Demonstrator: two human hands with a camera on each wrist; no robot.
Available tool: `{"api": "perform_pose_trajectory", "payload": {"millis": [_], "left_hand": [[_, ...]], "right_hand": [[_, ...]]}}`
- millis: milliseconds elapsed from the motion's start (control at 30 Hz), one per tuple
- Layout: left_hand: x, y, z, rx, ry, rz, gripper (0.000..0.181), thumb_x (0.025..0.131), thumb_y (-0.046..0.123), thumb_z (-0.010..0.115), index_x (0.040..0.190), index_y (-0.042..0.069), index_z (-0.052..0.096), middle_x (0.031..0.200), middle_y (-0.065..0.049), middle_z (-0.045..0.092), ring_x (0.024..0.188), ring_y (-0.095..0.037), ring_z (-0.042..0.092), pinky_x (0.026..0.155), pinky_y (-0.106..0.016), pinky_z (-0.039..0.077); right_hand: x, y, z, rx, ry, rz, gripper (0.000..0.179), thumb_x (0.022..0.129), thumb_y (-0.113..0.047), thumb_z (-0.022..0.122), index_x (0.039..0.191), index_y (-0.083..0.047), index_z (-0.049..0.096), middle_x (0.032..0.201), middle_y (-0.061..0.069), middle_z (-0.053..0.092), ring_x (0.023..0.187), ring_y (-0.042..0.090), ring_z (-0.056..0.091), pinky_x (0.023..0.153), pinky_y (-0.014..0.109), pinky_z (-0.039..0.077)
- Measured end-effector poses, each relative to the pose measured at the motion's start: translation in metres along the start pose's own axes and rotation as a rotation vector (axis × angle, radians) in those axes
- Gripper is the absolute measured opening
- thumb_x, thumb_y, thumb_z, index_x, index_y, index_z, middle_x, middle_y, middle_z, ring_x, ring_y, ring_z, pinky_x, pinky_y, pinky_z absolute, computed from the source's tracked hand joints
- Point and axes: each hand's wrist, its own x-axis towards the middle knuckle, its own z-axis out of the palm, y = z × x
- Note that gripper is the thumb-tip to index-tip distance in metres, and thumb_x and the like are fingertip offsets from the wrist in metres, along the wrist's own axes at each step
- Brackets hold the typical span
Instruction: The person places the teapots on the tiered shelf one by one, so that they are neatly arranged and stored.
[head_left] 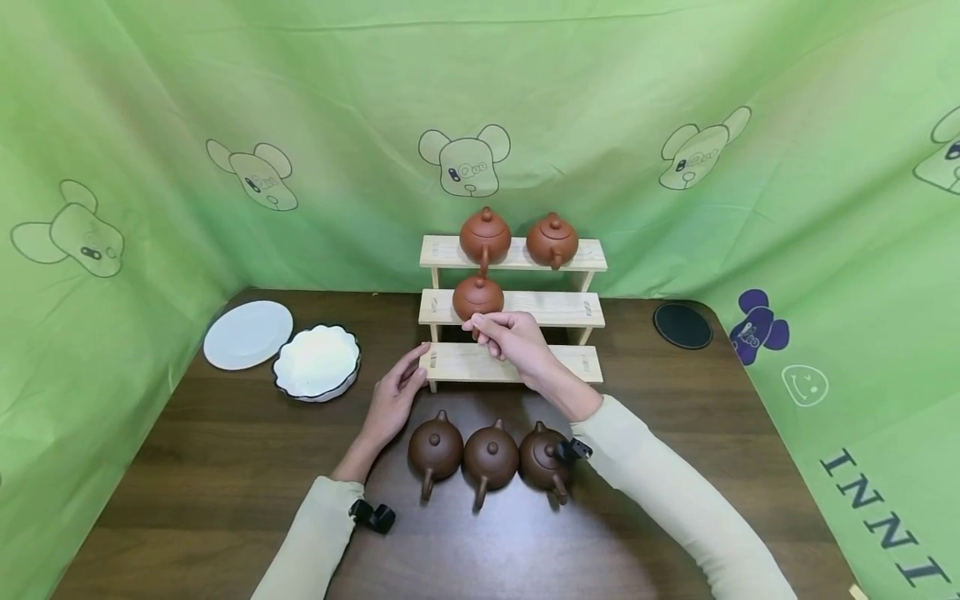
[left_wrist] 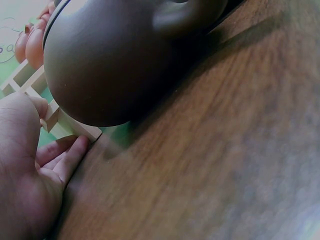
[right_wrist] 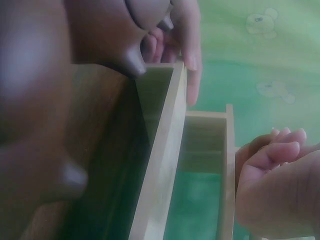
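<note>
My right hand [head_left: 513,340] pinches the handle of a reddish-brown clay teapot [head_left: 477,293] on the middle step of a wooden stepped rack [head_left: 551,308]. That handle is mostly covered by the fingers. At the rack's lowest step, my left hand [head_left: 393,400] grips the left end, its thumb and fingertips on the wood; the left wrist view shows these fingers [left_wrist: 72,157] low against the rack's end. Two more reddish teapots, left [head_left: 483,233] and right [head_left: 552,239], stand on the top step.
Dark brown teapots [head_left: 491,454] stand in a row in front of the rack, close to both forearms. A white oval plate [head_left: 247,335] and a scalloped white bowl [head_left: 317,362] lie left. A black round coaster [head_left: 682,325] lies right. Green cloth [head_left: 360,167] hangs behind.
</note>
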Motion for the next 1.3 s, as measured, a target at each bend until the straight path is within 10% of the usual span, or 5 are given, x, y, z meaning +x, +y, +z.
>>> {"api": "perform_pose_trajectory", "payload": {"millis": [1067,1300], "left_hand": [[0.003,-0.011,-0.001,0.0,-0.013,-0.017,0.047,0.117,0.03,0.061,0.161,0.012,0.06,0.165,-0.012,0.058,0.142,-0.022,0.064,0.107,-0.025,0.059],[0.003,-0.001,-0.001,0.013,-0.02,-0.108,0.045,0.118,0.026,0.059,0.162,0.016,0.06,0.167,-0.008,0.056,0.146,-0.024,0.06,0.113,-0.027,0.056]], "right_hand": [[0.01,-0.003,-0.008,-0.012,-0.082,0.023,0.03,0.113,-0.024,0.067,0.105,0.003,0.08,0.076,-0.006,0.063,0.059,0.003,0.047,0.052,0.017,0.034],[0.012,-0.003,-0.009,-0.018,-0.082,0.038,0.027,0.113,-0.024,0.068,0.102,-0.003,0.082,0.075,-0.006,0.062,0.059,0.004,0.046,0.052,0.018,0.033]]}}
